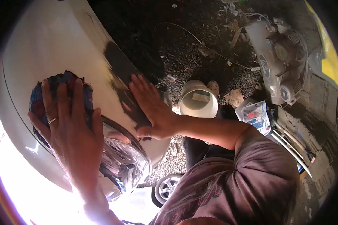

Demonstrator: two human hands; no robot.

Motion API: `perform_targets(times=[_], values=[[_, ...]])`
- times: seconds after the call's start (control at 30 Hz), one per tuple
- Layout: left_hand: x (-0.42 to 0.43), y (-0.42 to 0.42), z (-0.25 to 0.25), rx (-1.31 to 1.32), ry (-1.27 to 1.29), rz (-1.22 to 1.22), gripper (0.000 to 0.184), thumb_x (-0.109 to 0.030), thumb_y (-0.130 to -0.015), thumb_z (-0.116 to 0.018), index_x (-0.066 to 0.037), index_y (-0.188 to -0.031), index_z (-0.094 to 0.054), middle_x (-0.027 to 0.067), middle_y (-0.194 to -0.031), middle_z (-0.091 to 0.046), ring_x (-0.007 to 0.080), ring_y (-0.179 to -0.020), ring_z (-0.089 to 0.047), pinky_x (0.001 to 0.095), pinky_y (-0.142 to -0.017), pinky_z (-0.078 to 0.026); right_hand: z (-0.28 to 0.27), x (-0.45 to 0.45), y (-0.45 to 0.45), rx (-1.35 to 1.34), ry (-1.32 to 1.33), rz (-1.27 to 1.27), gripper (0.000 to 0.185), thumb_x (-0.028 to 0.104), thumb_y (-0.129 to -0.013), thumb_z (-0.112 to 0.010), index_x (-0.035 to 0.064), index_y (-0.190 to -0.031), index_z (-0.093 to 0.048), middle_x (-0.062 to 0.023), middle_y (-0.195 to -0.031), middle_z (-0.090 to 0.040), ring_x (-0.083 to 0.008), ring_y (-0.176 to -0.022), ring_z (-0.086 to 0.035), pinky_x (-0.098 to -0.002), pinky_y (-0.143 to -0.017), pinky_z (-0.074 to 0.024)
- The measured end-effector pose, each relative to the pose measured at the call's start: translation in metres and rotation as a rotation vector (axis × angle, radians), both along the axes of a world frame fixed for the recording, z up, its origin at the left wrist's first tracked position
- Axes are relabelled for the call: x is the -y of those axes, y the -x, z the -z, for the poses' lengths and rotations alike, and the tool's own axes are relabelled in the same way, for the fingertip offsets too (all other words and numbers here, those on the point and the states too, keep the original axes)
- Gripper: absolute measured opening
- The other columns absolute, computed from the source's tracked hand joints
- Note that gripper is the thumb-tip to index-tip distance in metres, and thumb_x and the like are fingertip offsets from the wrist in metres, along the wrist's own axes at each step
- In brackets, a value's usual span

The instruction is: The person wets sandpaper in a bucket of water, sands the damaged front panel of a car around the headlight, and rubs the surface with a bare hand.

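Under my left hand (73, 116) lies a dark blue-and-red cloth pad (36, 98) with ragged edges, pressed onto the light-coloured body panel (82, 56) of a car. Its fingers stretch over the cloth, with the thumb and little finger along the sides, and one finger wears a ring. My right hand (152, 108) rests flat with its fingers extended, near the panel's edge, on a dark, patchy area (118, 63). It holds nothing. Just below both hands is the car's clear headlight (127, 161). The palm side of each hand is hidden.
A whitish bucket (184, 103) stands on the gravel beyond my right forearm. Farther right are a dusty motor-driven machine (266, 63), a printed plastic packet (256, 115) and some long sticks (289, 148). A wheel (167, 187) shows at the bottom, near strong glare.
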State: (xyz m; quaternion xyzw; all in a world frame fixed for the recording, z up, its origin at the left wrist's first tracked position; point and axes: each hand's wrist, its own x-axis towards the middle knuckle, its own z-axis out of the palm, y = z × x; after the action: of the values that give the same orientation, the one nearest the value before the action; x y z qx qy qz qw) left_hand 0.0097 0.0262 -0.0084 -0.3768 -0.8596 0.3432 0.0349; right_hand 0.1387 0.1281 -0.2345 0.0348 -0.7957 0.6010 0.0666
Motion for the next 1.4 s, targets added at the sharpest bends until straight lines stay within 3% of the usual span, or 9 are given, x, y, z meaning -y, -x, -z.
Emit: perform_targets(times=[0.2,0.3,0.37,0.43,0.67,0.87,1.1,1.3,1.4], values=[[0.001,0.000,0.004,-0.017,-0.029,0.050,0.064,-0.036,-0.090,-0.073,-0.022,-0.151,-0.062,0.0096,-0.159,-0.054,0.0312,-0.161,-0.033,0.0700,-0.130,-0.013,-0.006,-0.040,0.181,-0.047,0.121,0.129,0.119,0.077,-0.096,-0.054,-0.0016,-0.171,-0.005,-0.0283,-0.178,-0.009,-0.0450,-0.166,-0.003,-0.0668,-0.130,-0.0086],[0.003,0.001,0.003,-0.020,-0.018,0.068,0.064,-0.036,-0.090,-0.072,-0.023,-0.152,-0.061,0.0090,-0.160,-0.054,0.0312,-0.161,-0.034,0.0706,-0.130,-0.013,0.001,-0.027,0.147,-0.029,0.019,0.141,0.116,0.073,-0.098,-0.055,-0.0020,-0.170,-0.005,-0.0282,-0.178,-0.006,-0.0452,-0.165,-0.003,-0.0671,-0.130,-0.0090],[0.001,0.004,0.001,-0.025,-0.018,0.079,0.064,-0.036,-0.090,-0.072,-0.024,-0.152,-0.061,0.0086,-0.160,-0.053,0.0311,-0.161,-0.034,0.0708,-0.130,-0.013,-0.009,-0.014,0.051,-0.038,-0.073,0.087,0.111,0.066,-0.099,-0.056,-0.0021,-0.170,-0.005,-0.0276,-0.178,-0.002,-0.0450,-0.166,-0.003,-0.0662,-0.130,-0.0089],[0.002,0.003,0.001,-0.025,0.010,0.037,0.062,-0.037,-0.093,-0.070,-0.024,-0.153,-0.061,0.0084,-0.160,-0.053,0.0313,-0.161,-0.034,0.0712,-0.130,-0.014,-0.009,0.003,-0.019,0.039,0.049,0.026,0.107,0.059,-0.100,-0.058,-0.0013,-0.171,-0.005,-0.0269,-0.178,0.001,-0.0447,-0.166,-0.003,-0.0668,-0.130,-0.0087],[0.006,0.005,0.005,-0.040,0.044,0.128,0.062,-0.041,-0.095,-0.068,-0.022,-0.154,-0.060,0.0089,-0.160,-0.055,0.0318,-0.160,-0.035,0.0694,-0.129,-0.016,0.011,-0.028,0.117,0.018,0.059,0.135,0.108,0.061,-0.099,-0.059,-0.0007,-0.171,-0.006,-0.0288,-0.178,-0.004,-0.0457,-0.165,-0.005,-0.0654,-0.131,-0.0083],[0.012,0.008,0.006,-0.074,0.042,0.137,0.060,-0.044,-0.096,-0.066,-0.023,-0.153,-0.061,0.0091,-0.158,-0.057,0.0312,-0.159,-0.037,0.0664,-0.130,-0.018,-0.004,0.016,-0.039,0.062,0.028,0.071,0.114,0.073,-0.099,-0.054,-0.0006,-0.171,-0.006,-0.0283,-0.178,-0.004,-0.0451,-0.165,-0.005,-0.0656,-0.131,-0.0089],[0.007,0.007,0.005,-0.076,0.049,0.194,0.058,-0.046,-0.099,-0.064,-0.022,-0.152,-0.062,0.0103,-0.158,-0.057,0.0314,-0.159,-0.038,0.0645,-0.131,-0.017,0.014,-0.023,0.109,0.054,0.084,0.143,0.119,0.079,-0.096,-0.053,0.0002,-0.171,-0.004,-0.0271,-0.178,-0.001,-0.0436,-0.166,-0.003,-0.0655,-0.131,-0.0100],[0.009,0.006,0.005,-0.087,0.051,0.199,0.056,-0.045,-0.102,-0.060,-0.019,-0.152,-0.062,0.0116,-0.158,-0.057,0.0325,-0.158,-0.039,0.0651,-0.130,-0.019,-0.002,0.011,-0.021,0.053,0.013,0.104,0.119,0.078,-0.096,-0.051,0.0000,-0.171,-0.003,-0.0275,-0.178,0.001,-0.0454,-0.165,-0.002,-0.0672,-0.130,-0.0085],[0.012,0.006,0.006,-0.083,0.061,0.203,0.056,-0.045,-0.102,-0.060,-0.019,-0.152,-0.062,0.0122,-0.158,-0.057,0.0325,-0.158,-0.039,0.0655,-0.130,-0.018,0.009,0.002,0.025,0.043,0.032,0.119,0.126,0.086,-0.092,-0.049,-0.0009,-0.171,-0.003,-0.0282,-0.178,-0.002,-0.0460,-0.165,-0.003,-0.0647,-0.131,-0.0082]])
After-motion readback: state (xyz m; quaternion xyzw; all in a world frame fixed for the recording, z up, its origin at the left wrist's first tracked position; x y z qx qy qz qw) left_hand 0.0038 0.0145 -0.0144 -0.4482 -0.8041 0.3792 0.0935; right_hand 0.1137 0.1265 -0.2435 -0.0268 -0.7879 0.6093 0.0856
